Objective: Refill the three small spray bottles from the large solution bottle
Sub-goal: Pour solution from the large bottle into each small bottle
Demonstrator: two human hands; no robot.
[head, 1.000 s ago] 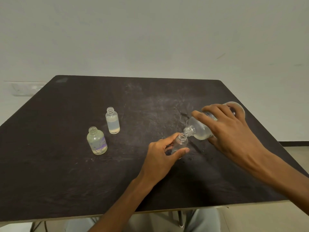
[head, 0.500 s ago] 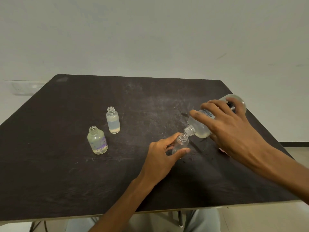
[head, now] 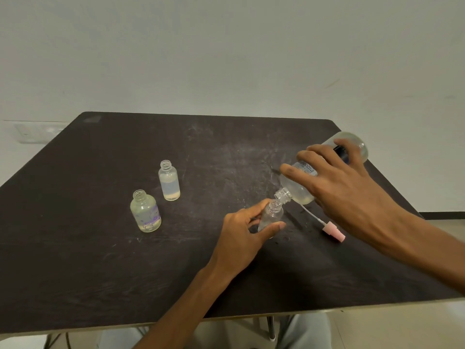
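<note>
Pouring is the step you're on, and there's only the head view to go by. Your right hand (head: 344,195) is wrapped around the large solution bottle (head: 299,190), tipped neck-down toward 7 o'clock, its mouth right at the mouth of the small empty bottle (head: 271,217). Your left hand (head: 241,235) pinches that small bottle between thumb and fingers, with it leaning a bit toward the big one. It looks basically empty to me, so I'd say the fill is just starting; I can't make out a stream.

Over at 9 o'clock from your left hand, the other two small bottles stand open and upright on the table (head: 100,273): the purple-printed bottle (head: 146,212) nearer you, the plain bottle (head: 169,181) just behind it toward 1 o'clock. Both already hold liquid, so this is probably the last one.

A pink sprayer cap (head: 333,231) with its dip tube lies at 3 o'clock of the small bottle, under your right wrist.

Next move: keep the necks lined up, tilt slowly, then level the big bottle before it overflows. Narrow mouth, so spills are the risk.
</note>
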